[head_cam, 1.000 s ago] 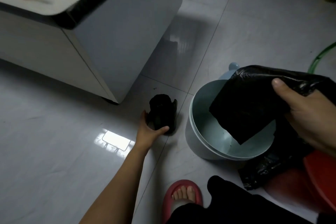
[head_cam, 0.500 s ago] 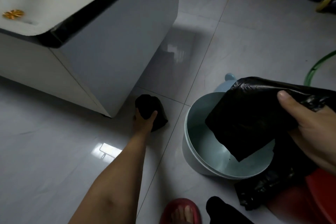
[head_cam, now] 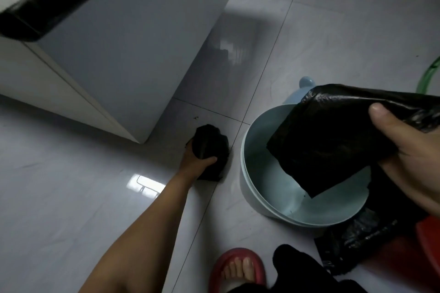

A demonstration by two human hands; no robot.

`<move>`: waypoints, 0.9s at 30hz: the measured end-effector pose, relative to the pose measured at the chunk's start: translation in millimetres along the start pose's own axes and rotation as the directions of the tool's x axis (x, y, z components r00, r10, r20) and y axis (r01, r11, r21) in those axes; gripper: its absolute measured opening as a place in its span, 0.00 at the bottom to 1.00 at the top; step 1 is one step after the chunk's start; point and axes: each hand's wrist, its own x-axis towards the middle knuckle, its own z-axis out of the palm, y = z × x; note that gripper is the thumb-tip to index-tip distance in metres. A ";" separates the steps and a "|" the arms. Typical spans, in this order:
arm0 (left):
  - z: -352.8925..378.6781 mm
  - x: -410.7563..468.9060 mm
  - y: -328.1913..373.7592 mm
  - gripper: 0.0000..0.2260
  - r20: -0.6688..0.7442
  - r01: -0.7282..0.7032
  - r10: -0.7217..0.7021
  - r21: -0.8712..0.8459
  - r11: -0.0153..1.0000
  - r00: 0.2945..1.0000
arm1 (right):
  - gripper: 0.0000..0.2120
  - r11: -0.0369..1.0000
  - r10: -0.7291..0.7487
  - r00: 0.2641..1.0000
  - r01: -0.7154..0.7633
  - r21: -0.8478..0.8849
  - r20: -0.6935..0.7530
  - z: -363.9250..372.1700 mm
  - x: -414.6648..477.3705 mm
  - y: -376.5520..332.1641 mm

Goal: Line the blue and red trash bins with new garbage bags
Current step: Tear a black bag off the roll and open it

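In the head view, the person crouches over a pale tiled floor point(head_cam: 71, 185). The left hand point(head_cam: 194, 162) reaches down to a dark roll of black garbage bags point(head_cam: 210, 143), which lies on the floor just beside a tile seam and near the bottom corner of a white cabinet point(head_cam: 133, 54). Its fingers point(head_cam: 210, 159) are curled round the roll. The right hand point(head_cam: 412, 162) holds a flat, folded black garbage bag point(head_cam: 333, 140) above the mouth of the blue trash bin point(head_cam: 269, 169), with the thumb pressed on top and the other fingers beneath, so the folded corner hangs inside the rim. The bin itself looks bare inside, so the lining has not begun. The red trash bin point(head_cam: 428, 240) shows only as an edge at the lower right, with a crumpled black bag point(head_cam: 352, 245) draped against it. A foot in a red slipper point(head_cam: 238, 269) is planted near the bottom of the view, and a green hose point(head_cam: 428, 74) curves in at the right. The step in hand seems to be parting with the roll so both hands can work the single bag. It would go best if the roll were left well apart from the bin, then the bag shaken open, its mouth found by rubbing the layers apart, the bottom pushed down to the bin floor and the mouth folded evenly over the rim. Thin film clings and tears, so slow pulls would suit it. No brand, label or writing can be read anywhere.
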 end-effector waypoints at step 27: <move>22.8 -286.2 369.2 0.14 0.691 0.200 0.134 -0.380 0.903 0.710 | 0.17 0.979 0.083 0.958 -0.027 -0.201 0.276 23.7 -128.9 -185.8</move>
